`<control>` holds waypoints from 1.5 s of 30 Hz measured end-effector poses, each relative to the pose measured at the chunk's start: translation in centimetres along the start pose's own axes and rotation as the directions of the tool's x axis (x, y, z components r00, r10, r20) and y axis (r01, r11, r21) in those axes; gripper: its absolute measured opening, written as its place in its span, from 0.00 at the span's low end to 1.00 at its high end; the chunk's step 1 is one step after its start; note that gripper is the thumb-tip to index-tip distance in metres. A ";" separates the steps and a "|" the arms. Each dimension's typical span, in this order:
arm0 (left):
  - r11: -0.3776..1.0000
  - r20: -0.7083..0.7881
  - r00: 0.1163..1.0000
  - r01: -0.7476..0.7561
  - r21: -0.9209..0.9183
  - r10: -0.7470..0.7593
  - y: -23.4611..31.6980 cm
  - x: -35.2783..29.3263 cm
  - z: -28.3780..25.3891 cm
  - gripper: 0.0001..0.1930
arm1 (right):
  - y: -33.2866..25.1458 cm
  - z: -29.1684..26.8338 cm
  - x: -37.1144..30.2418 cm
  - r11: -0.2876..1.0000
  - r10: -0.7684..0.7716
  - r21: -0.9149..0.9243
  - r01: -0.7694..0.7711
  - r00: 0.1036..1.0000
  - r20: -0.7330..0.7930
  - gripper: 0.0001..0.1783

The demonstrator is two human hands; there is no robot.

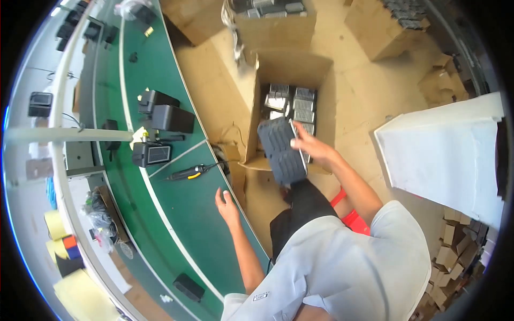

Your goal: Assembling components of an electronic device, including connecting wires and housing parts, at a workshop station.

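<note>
My right hand (313,145) grips the edge of a dark grey block with a moulded, wavy surface (282,151), its thumb on the rim. The block looks like a stack or pair of plastic housings; I cannot tell which. It is held above my lap, by the near side of an open cardboard box (289,67). Inside that box lie rows of grey and silver finned units (304,104). My left hand (228,207) is empty, fingers apart, over the edge of the green workbench (201,214). Near it on the bench lies a black electric screwdriver with a yellow lever (188,172).
Black box-shaped devices (172,119) and one with a small window (152,154) sit on the bench beside a white rail. Another carton (276,29) stands beyond the open box. A white carton (441,150) is at right, and a red stool (354,220) is beneath me.
</note>
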State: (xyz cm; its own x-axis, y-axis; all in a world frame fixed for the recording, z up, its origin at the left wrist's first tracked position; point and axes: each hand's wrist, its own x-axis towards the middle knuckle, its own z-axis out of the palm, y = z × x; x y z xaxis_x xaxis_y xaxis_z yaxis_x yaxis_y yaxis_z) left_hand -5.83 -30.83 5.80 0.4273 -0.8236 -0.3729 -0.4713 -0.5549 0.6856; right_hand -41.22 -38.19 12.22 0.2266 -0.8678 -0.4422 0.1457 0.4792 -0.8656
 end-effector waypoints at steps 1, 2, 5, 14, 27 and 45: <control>0.854 0.110 0.976 -0.109 -0.508 0.190 5.6 -2.6 -0.5 0.42 | -2.8 0.6 -2.8 0.998 0.042 0.033 -0.045 0.994 0.101 0.59; 0.787 0.179 0.926 -0.169 -0.594 0.333 11.3 -6.1 -1.6 0.45 | -3.1 1.2 -4.7 0.993 -0.122 0.016 0.121 0.977 0.172 0.62; 0.616 0.348 0.680 -0.194 -0.763 0.645 17.7 -16.4 -5.4 0.52 | -2.4 6.5 -12.2 0.958 -0.288 0.106 0.268 0.893 0.345 0.65; 0.742 0.282 0.686 -0.614 -0.271 0.671 9.6 -25.0 -9.6 0.53 | -1.7 11.9 -19.6 0.835 -0.306 -0.335 0.436 0.875 0.374 0.33; 0.828 0.355 0.754 -0.542 -0.141 0.553 6.9 -26.0 -13.3 0.54 | -2.1 17.4 -20.6 0.788 -0.134 -0.516 0.336 0.911 0.389 0.28; 0.589 0.346 0.485 -0.733 -0.341 0.803 5.7 -24.6 -15.2 0.47 | 2.0 14.9 -22.6 0.850 -0.489 0.029 0.526 0.766 0.417 0.55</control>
State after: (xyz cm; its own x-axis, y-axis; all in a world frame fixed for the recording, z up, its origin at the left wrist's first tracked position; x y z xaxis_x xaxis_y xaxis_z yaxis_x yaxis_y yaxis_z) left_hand -7.30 -11.97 28.42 -0.4380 -0.8857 0.1538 -0.3280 0.3167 0.8900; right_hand -31.71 -15.63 23.98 0.5041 -0.8441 0.1825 0.2714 -0.0459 -0.9614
